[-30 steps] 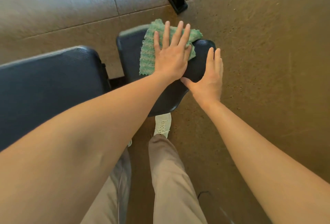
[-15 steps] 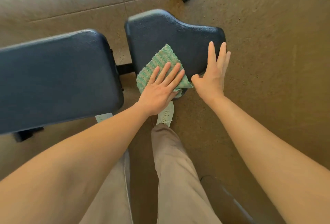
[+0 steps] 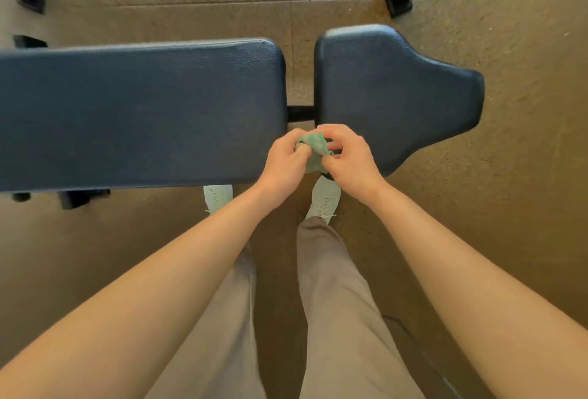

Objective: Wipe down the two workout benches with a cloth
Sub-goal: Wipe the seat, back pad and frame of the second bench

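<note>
Pinching the bunched cloth [image 3: 315,149] together, left hand [image 3: 284,161] and right hand [image 3: 351,159] curl inward.

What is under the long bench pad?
At the near edge of the long bench pad, a pale shoe and dark frame parts poke out; the rest underneath is hidden.

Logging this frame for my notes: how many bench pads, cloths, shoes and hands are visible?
Bench pads: 2, long pad and seat pad
Cloths: 1, green cloth
Shoes: 2, left shoe and right shoe
Hands: 2, left hand and right hand
Total: 7
</note>
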